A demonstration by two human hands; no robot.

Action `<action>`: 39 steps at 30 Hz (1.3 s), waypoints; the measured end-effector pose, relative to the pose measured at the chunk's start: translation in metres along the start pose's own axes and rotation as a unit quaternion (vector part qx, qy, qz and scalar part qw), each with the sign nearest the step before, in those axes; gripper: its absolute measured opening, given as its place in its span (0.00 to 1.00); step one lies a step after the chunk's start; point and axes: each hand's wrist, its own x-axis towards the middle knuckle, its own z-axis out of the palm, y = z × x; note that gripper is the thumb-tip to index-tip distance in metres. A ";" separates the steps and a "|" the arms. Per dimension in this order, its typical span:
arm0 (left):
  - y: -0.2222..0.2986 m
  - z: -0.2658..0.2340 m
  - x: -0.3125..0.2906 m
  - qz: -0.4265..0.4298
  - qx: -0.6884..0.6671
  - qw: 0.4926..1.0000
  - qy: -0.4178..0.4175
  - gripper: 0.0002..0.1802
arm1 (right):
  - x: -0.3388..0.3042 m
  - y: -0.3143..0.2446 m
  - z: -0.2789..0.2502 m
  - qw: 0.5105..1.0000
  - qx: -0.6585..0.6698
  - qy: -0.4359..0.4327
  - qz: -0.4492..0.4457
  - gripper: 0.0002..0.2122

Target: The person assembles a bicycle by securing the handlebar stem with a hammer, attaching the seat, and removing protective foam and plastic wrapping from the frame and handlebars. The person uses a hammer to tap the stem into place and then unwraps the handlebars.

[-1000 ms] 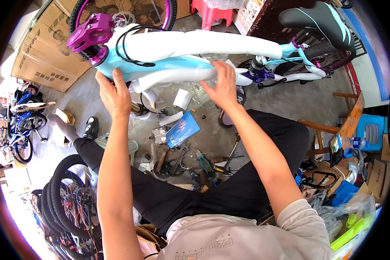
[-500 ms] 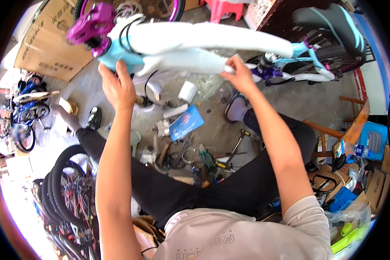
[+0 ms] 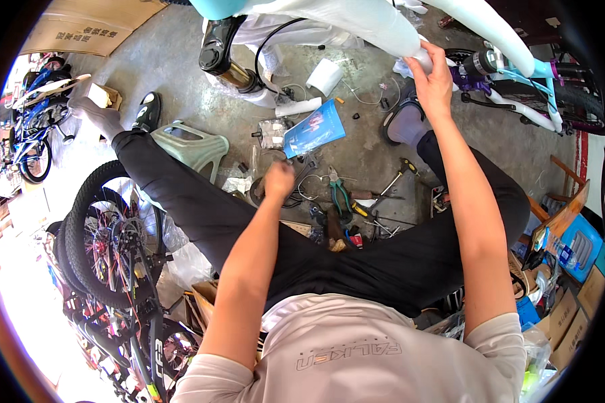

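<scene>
A light-blue bicycle frame (image 3: 329,15), its tubes wrapped in white padding, crosses the top of the view. My right hand (image 3: 434,79) grips the lower padded tube near the cranks, fingers closed around it. At the frame's front end, the black and gold fork leg (image 3: 223,57) points down to the floor. My left hand (image 3: 278,180) is down among the tools between my legs, closed and slightly blurred; whatever it holds is hidden. Close by lie green-handled pliers (image 3: 338,192), a hammer (image 3: 391,185) and a blue packet (image 3: 314,129).
A pale green stool (image 3: 196,149) stands beside my left leg. Bicycle wheels (image 3: 101,232) lean at the lower left. A cardboard box (image 3: 81,28) sits at the upper left. To the right are a wooden stool (image 3: 559,213) and a blue plastic container (image 3: 580,240).
My left hand has left the frame's front end and dropped to the tools on the floor. My right hand stays on the padded tube. The bicycle frame sits higher in view.
</scene>
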 end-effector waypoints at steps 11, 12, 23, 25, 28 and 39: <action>-0.049 0.035 0.005 0.135 0.445 0.873 -0.144 0.19 | -0.005 0.000 0.005 0.998 -0.063 0.018 0.019 0.19; -0.048 0.035 0.010 0.156 0.464 0.855 -0.170 0.22 | -0.005 0.000 0.004 0.996 -0.071 -0.002 0.054 0.19; 0.002 0.006 0.005 0.402 0.230 0.864 0.197 0.15 | -0.007 0.006 0.012 0.998 -0.054 0.023 0.020 0.21; -0.014 0.008 0.002 0.316 0.334 0.887 0.044 0.14 | -0.007 0.006 0.011 0.998 -0.053 0.030 0.028 0.21; -0.051 0.019 -0.001 0.273 0.448 0.839 -0.148 0.09 | -0.007 0.006 0.010 0.999 -0.035 0.024 0.006 0.21; -0.028 0.023 0.009 0.383 0.563 0.704 -0.202 0.12 | -0.004 -0.006 0.005 0.996 -0.054 0.010 0.066 0.21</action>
